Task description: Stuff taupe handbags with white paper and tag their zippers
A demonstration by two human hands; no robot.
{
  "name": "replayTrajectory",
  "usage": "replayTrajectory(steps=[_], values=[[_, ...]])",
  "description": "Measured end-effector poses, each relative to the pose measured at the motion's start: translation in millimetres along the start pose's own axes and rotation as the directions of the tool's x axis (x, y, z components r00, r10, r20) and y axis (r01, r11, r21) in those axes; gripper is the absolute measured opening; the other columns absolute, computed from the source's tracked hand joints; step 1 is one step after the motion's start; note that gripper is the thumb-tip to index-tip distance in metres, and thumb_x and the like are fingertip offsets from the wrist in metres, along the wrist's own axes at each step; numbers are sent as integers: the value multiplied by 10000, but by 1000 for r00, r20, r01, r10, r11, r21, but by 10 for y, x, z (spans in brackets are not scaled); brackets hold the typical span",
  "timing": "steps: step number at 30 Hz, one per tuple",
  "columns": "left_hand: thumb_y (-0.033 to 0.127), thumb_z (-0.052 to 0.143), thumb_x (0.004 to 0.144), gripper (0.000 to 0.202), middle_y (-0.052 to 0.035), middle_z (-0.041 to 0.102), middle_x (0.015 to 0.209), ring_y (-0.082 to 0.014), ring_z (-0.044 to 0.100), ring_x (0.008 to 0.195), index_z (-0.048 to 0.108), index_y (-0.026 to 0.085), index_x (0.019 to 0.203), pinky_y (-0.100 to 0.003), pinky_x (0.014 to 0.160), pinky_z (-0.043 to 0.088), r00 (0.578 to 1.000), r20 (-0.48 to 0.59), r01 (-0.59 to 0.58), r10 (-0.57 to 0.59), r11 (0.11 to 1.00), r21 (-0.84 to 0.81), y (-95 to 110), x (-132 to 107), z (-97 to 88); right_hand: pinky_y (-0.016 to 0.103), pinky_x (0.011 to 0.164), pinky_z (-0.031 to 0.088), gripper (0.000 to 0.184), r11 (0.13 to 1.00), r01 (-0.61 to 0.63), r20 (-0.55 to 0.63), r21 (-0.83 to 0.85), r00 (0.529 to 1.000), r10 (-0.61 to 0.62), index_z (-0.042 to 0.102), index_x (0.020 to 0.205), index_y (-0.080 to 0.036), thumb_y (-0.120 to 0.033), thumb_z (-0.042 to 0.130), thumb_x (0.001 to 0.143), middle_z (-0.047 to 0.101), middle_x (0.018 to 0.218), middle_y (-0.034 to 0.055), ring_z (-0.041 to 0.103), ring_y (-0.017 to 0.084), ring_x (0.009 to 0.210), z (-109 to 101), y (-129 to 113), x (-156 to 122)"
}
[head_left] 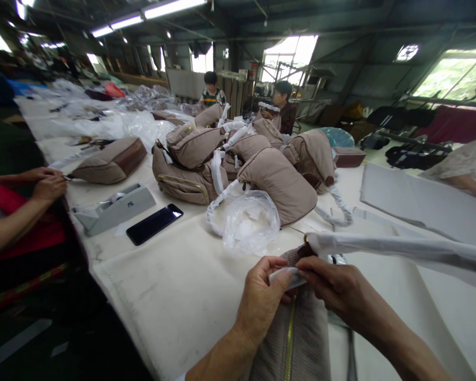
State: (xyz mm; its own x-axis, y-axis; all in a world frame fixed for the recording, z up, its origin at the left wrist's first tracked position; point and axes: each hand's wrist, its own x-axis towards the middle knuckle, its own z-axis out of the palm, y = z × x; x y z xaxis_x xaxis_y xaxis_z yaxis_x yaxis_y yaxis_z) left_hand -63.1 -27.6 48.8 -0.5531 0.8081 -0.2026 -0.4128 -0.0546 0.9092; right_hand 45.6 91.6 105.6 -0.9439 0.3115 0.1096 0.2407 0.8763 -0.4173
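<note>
A taupe bag (297,338) with a gold zipper lies under my hands at the near edge of the white table (174,286). My left hand (262,296) pinches a strip of white wrapping (285,275) at the bag's top. My right hand (333,288) is closed on the same wrapping from the other side. The strap in its white wrapping (400,248) stretches off to the right.
A crumpled clear plastic bag (246,222) lies just beyond my hands. A pile of taupe bags (238,164) fills the middle of the table. A black phone (154,223) and a grey tape dispenser (117,207) sit left. A co-worker's hands (47,182) work at the left; two people sit at the far end.
</note>
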Motion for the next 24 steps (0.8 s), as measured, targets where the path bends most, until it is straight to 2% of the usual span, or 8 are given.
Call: replayTrajectory(steps=[6, 9, 11, 14, 16, 20, 22, 24], values=[[337, 657, 718, 251, -23, 621, 606, -107, 577, 526, 625, 101, 799, -173, 469, 438, 990, 33, 136, -136, 991, -7, 72, 69, 38, 190, 546, 432, 140, 987, 122, -199, -101, 970, -141, 557, 1015, -224, -220, 442, 934, 680, 806, -15, 624, 93, 591, -31, 49, -39], [318, 637, 724, 216, -19, 625, 611, -101, 579, 518, 608, 113, 786, -169, 470, 442, 991, 37, 125, -126, 992, 15, 21, 96, 90, 203, 619, 468, 94, 972, 78, -478, -221, 860, -178, 562, 971, -206, -244, 523, 893, 666, 836, 15, 639, 124, 677, 43, 184, -100], [315, 621, 736, 205, -9, 613, 597, -90, 570, 512, 604, 114, 773, -167, 489, 451, 994, 36, 100, -100, 995, 4, -30, 109, 119, 245, 636, 493, 182, 984, -12, -595, -180, 798, -99, 563, 954, -184, -346, 538, 876, 653, 867, 55, 643, 177, 756, 190, 304, -131], [315, 613, 738, 201, 4, 597, 586, -80, 554, 495, 601, 117, 771, -161, 478, 439, 995, 13, 99, -99, 995, -23, -84, 104, 108, 299, 677, 526, 372, 995, -74, -514, 63, 852, 96, 538, 1088, -161, -462, 412, 910, 656, 978, 87, 643, 220, 865, 537, 409, -190], [331, 617, 734, 216, 10, 586, 569, -82, 543, 476, 602, 119, 773, -162, 453, 421, 992, 29, 121, -121, 993, -7, -85, 60, 53, 313, 725, 529, 390, 974, -145, -488, 172, 847, 212, 523, 1141, -169, -454, 356, 932, 660, 1017, 76, 640, 219, 907, 792, 374, -272], [358, 638, 732, 253, -9, 601, 593, -100, 561, 504, 623, 112, 785, -181, 478, 425, 975, 149, 154, -167, 983, 96, -37, -136, -103, 303, 653, 521, 361, 926, -317, -574, 206, 727, 377, 541, 1088, -167, -447, 379, 929, 668, 938, 70, 646, 219, 814, 1119, 130, -539], [355, 627, 752, 247, -11, 596, 596, -107, 560, 524, 636, 112, 795, -196, 509, 431, 978, 157, 111, -134, 983, 147, -13, -233, -146, 329, 686, 515, 365, 937, -319, -679, 139, 659, 325, 535, 1110, -155, -444, 451, 903, 646, 984, 99, 635, 239, 846, 1105, -2, -663], [336, 603, 779, 220, -5, 586, 595, -108, 546, 541, 644, 121, 791, -206, 537, 426, 989, 134, 36, -63, 980, 194, 7, -290, -145, 340, 755, 499, 311, 966, -258, -794, 1, 587, 157, 531, 1130, -175, -343, 551, 869, 625, 1005, 103, 623, 236, 883, 951, -112, -734]])
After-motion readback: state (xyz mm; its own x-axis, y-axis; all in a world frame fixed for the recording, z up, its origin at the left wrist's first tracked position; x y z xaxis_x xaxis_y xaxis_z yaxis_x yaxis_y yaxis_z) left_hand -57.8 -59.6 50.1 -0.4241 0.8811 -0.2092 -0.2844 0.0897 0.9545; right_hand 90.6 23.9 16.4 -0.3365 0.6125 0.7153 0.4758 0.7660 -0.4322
